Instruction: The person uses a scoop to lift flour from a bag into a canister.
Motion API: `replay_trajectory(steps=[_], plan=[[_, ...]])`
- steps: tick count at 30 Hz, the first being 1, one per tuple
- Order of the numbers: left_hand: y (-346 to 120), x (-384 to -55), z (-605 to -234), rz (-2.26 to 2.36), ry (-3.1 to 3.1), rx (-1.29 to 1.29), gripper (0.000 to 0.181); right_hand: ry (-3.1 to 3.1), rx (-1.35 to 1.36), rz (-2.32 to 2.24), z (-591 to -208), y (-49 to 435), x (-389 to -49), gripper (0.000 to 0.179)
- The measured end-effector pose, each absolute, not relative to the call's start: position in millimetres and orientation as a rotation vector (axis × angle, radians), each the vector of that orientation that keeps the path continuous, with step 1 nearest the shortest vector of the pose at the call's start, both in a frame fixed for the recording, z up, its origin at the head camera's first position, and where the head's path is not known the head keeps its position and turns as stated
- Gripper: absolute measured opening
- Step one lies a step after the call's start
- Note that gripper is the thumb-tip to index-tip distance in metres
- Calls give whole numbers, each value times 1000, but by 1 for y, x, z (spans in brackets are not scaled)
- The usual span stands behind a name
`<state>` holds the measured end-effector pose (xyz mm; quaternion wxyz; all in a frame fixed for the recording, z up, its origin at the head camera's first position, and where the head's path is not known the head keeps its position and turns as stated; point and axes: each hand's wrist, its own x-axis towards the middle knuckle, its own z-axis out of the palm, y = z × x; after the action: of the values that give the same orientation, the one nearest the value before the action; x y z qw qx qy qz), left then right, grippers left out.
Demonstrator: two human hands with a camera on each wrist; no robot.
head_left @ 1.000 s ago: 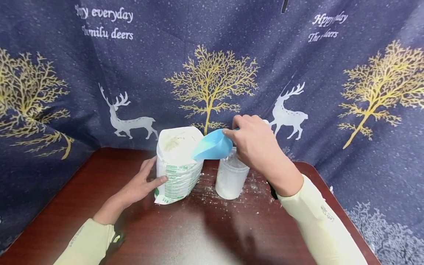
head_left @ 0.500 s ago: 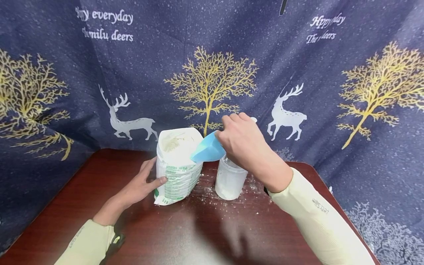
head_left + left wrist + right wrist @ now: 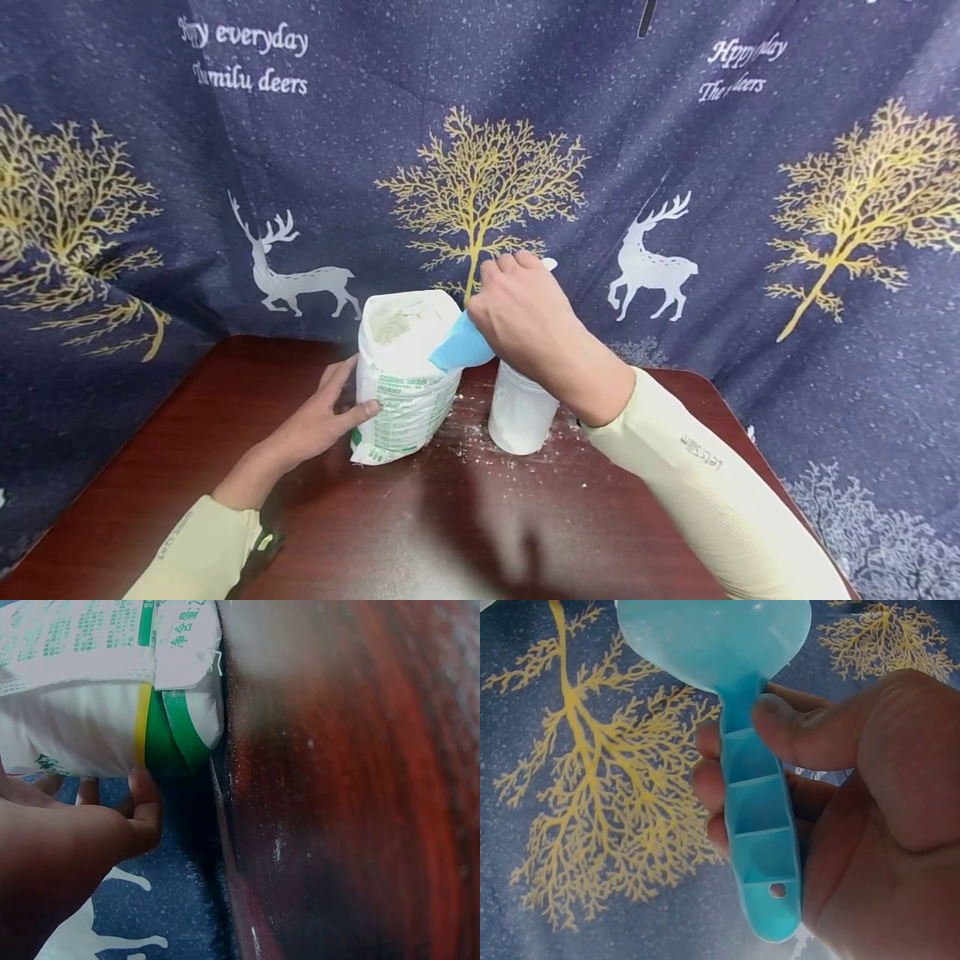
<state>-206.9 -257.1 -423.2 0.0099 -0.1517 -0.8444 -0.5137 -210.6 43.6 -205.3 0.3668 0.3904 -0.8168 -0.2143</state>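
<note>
In the head view, a white bag with green print stands open-topped, white powder showing inside. My left hand holds it at its left end, thumb on the front and fingers round the side; its yellow and green stripes show beside the thumb in the left wrist view. My right hand grips a light-blue scoop, its lip at the bag's front right rim. The right wrist view shows fingers and thumb wrapped on the scoop's ridged handle. Below that hand, a clear jar holds white powder, its mouth mostly hidden.
Spilled powder dots the dark red-brown table around the jar. Behind the table hangs a dark blue cloth printed with deer and golden trees.
My right hand has moved left with the scoop, its bowl tilting down towards the bag and now more hidden by the hand. The left hand and the bag stay put.
</note>
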Motion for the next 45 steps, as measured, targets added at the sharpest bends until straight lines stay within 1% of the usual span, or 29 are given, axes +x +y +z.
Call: replay_trajectory(steps=[8, 21, 28, 45], plan=[[-257, -205, -420, -1597, -2655, -449, 93, -2037, 1008, -591, -205, 30, -213, 52], [-256, -206, -420, -1577, -2641, -450, 92, -2106, 1022, -635, -206, 12, -220, 53], [-256, -206, -420, -1571, -2644, -454, 92, -2111, 1030, -631, -209, 6, -223, 49], [-257, -209, -426, -1574, -2642, -466, 92, -2176, 1026, -649, -215, -6, -228, 47]])
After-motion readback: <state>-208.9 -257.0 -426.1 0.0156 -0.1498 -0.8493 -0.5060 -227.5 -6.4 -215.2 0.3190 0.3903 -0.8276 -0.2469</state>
